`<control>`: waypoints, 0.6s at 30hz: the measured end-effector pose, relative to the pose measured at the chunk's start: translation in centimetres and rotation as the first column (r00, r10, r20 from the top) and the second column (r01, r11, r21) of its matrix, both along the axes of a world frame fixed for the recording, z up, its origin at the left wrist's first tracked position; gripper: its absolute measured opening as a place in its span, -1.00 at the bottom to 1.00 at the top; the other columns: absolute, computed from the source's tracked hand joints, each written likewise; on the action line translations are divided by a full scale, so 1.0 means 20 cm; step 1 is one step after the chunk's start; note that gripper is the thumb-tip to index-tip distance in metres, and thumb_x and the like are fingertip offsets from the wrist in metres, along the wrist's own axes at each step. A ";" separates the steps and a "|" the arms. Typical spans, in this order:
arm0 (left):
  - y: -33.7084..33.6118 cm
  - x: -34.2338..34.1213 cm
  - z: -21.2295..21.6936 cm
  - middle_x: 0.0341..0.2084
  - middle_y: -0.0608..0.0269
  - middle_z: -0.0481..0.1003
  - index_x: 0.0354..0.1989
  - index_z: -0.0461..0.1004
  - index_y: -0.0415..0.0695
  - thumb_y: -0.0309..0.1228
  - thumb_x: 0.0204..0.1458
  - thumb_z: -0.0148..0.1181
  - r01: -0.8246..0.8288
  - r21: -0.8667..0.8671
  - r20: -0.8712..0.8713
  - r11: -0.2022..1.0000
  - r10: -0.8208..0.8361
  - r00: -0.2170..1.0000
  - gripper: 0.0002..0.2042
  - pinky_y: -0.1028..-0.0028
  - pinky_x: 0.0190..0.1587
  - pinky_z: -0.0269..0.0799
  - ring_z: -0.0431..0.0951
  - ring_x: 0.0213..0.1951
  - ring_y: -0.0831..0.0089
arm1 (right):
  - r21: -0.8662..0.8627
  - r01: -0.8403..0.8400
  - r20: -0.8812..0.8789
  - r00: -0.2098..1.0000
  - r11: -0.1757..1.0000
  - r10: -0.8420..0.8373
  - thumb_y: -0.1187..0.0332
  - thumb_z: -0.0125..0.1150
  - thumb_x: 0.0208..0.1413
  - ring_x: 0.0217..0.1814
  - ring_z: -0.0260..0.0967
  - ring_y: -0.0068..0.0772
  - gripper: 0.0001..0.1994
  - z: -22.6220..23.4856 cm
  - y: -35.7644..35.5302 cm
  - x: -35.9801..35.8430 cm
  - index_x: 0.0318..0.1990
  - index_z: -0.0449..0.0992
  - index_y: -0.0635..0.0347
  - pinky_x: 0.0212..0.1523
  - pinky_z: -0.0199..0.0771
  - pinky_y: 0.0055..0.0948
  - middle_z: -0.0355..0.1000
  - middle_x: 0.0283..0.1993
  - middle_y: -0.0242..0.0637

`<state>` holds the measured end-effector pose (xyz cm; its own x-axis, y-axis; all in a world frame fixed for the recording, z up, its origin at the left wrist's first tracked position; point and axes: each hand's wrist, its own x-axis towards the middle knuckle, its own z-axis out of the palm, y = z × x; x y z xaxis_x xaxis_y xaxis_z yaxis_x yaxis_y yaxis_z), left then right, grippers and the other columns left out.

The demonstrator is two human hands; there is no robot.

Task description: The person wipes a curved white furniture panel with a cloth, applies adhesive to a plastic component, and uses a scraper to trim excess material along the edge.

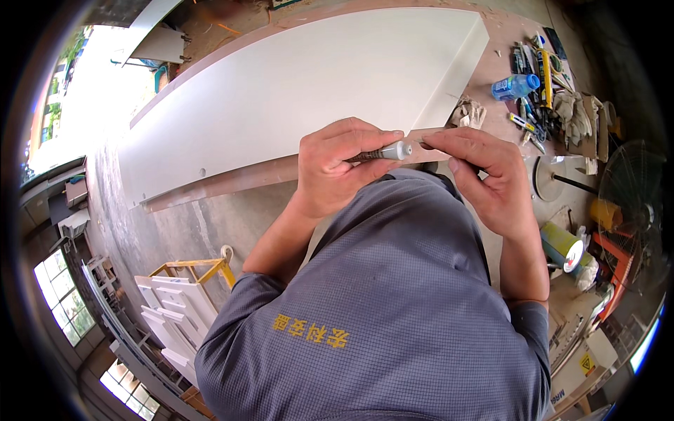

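My left hand (324, 165) is closed around a small slim tube (386, 152) with a pale grey, nozzle-like end pointing right. Just beyond that end, the fingers of my right hand (489, 167) are bent together in a pinch. Something tiny may sit at those fingertips, but it is too small to name. Both hands are held in front of my body, over the near edge of a large white panel (302, 84). That panel lies flat on a worktable (277, 173), with a bevelled strip along its right end.
Right of the panel, a blue-labelled bottle (514, 87), a yellow tube (544, 77), pens and rags (572, 116) crowd the table. A large fan (635, 189) stands at the right. White boards (175, 309) lean on a yellow-framed rack (221, 270) at lower left.
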<state>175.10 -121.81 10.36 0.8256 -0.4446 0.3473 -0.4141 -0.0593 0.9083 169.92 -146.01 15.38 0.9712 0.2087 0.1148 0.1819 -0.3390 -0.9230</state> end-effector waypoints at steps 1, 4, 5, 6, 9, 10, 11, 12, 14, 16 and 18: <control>0.00 0.00 -0.01 -0.35 0.20 0.64 -0.07 0.71 -0.21 -0.57 -0.10 0.55 -0.006 -0.007 0.002 1.000 0.006 1.000 -0.65 0.56 -0.35 0.51 0.63 -0.37 0.50 | 0.000 -0.001 -0.005 1.000 1.000 0.001 0.68 0.09 0.11 -0.20 0.56 -0.30 -0.63 0.01 0.00 0.00 0.04 0.67 0.31 -0.17 0.53 -0.43 0.63 -0.15 -0.10; 0.00 0.00 -0.03 -0.39 0.20 0.64 -0.10 0.71 -0.25 -0.45 -0.07 0.56 -0.012 -0.014 0.019 1.000 0.012 1.000 -0.67 0.57 -0.41 0.41 0.58 -0.41 0.52 | 0.001 -0.012 0.016 1.000 1.000 0.012 0.68 0.09 0.11 -0.19 0.57 -0.29 -0.64 0.00 0.00 0.00 0.03 0.67 0.31 -0.17 0.53 -0.42 0.63 -0.16 -0.10; 0.00 0.00 -0.03 -0.40 0.20 0.64 -0.10 0.71 -0.25 -0.43 -0.06 0.56 -0.008 -0.008 0.034 1.000 0.009 0.999 -0.67 0.57 -0.41 0.41 0.58 -0.42 0.51 | 0.001 -0.017 0.029 0.999 1.000 0.017 0.67 0.09 0.11 -0.19 0.57 -0.28 -0.64 0.00 0.00 0.00 0.03 0.67 0.32 -0.16 0.54 -0.42 0.63 -0.17 -0.10; 0.00 0.00 -0.03 -0.40 0.20 0.64 -0.10 0.71 -0.25 -0.42 -0.06 0.55 -0.006 -0.001 0.048 1.000 0.006 0.999 -0.67 0.56 -0.41 0.41 0.57 -0.42 0.51 | 0.001 -0.019 0.027 0.999 1.000 0.019 0.67 0.09 0.10 -0.19 0.58 -0.28 -0.64 0.00 0.00 0.00 0.02 0.67 0.32 -0.16 0.54 -0.42 0.63 -0.17 -0.09; -0.01 0.00 -0.03 -0.43 0.21 0.64 -0.11 0.71 -0.26 -0.40 -0.05 0.55 -0.012 -0.024 0.060 1.000 0.013 0.998 -0.67 0.56 -0.42 0.39 0.55 -0.44 0.51 | -0.003 -0.022 0.026 0.999 1.000 0.022 0.67 0.10 0.10 -0.20 0.59 -0.27 -0.65 0.02 0.00 -0.01 0.02 0.67 0.32 -0.17 0.55 -0.41 0.63 -0.18 -0.09; -0.01 0.00 -0.03 -0.44 0.21 0.63 -0.11 0.71 -0.26 -0.39 -0.05 0.55 -0.010 -0.021 0.062 1.000 0.011 0.998 -0.67 0.55 -0.43 0.38 0.55 -0.45 0.51 | -0.007 -0.022 0.029 0.999 1.000 0.023 0.67 0.10 0.10 -0.20 0.59 -0.27 -0.65 0.02 -0.01 -0.01 0.01 0.67 0.31 -0.17 0.55 -0.41 0.64 -0.18 -0.09; -0.01 0.00 -0.03 -0.44 0.21 0.63 -0.11 0.71 -0.26 -0.38 -0.04 0.55 -0.008 -0.018 0.064 1.000 0.009 0.998 -0.67 0.55 -0.43 0.38 0.54 -0.45 0.51 | -0.011 -0.023 0.032 0.999 1.000 0.023 0.67 0.10 0.10 -0.21 0.59 -0.27 -0.65 0.02 -0.01 -0.01 0.01 0.67 0.31 -0.18 0.55 -0.41 0.64 -0.19 -0.08; -0.01 0.00 -0.03 -0.45 0.21 0.63 -0.12 0.71 -0.27 -0.38 -0.04 0.55 -0.006 -0.015 0.066 1.000 0.007 0.998 -0.67 0.55 -0.44 0.37 0.53 -0.46 0.51 | -0.015 -0.023 0.028 0.999 1.000 0.023 0.67 0.10 0.11 -0.21 0.59 -0.27 -0.65 0.02 -0.01 -0.01 0.01 0.68 0.31 -0.18 0.55 -0.42 0.64 -0.18 -0.08; -0.02 -0.01 -0.03 -0.45 0.22 0.62 -0.12 0.71 -0.27 -0.36 -0.03 0.54 -0.006 -0.027 0.057 1.000 0.007 0.998 -0.67 0.54 -0.45 0.36 0.52 -0.47 0.51 | -0.022 -0.022 0.019 1.000 1.000 0.023 0.67 0.10 0.11 -0.22 0.59 -0.27 -0.65 0.03 -0.02 -0.02 0.02 0.68 0.31 -0.20 0.55 -0.42 0.64 -0.18 -0.08; -0.02 -0.01 -0.03 -0.46 0.22 0.62 -0.13 0.72 -0.27 -0.34 -0.02 0.54 -0.007 -0.034 0.056 0.999 0.009 0.998 -0.67 0.54 -0.46 0.34 0.51 -0.48 0.51 | -0.044 -0.044 -0.034 0.999 0.998 0.043 0.66 0.09 0.07 -0.06 0.62 -0.19 -0.63 0.04 -0.03 -0.03 0.02 0.66 0.35 -0.02 0.55 -0.37 0.64 -0.08 -0.04; -0.02 -0.02 -0.04 -0.46 0.21 0.62 -0.13 0.72 -0.28 -0.32 -0.01 0.53 -0.009 -0.038 0.062 0.999 0.011 0.998 -0.67 0.54 -0.47 0.33 0.50 -0.49 0.51 | -0.043 -0.041 -0.029 0.999 0.998 0.039 0.66 0.09 0.07 -0.07 0.61 -0.19 -0.63 0.04 -0.03 -0.03 0.03 0.66 0.34 -0.03 0.55 -0.37 0.64 -0.07 -0.04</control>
<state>174.78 -122.30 9.65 0.8060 -0.4223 0.4148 -0.4698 -0.0299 0.8823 169.29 -146.66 16.23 0.9647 0.2515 0.0775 0.1702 -0.3718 -0.9126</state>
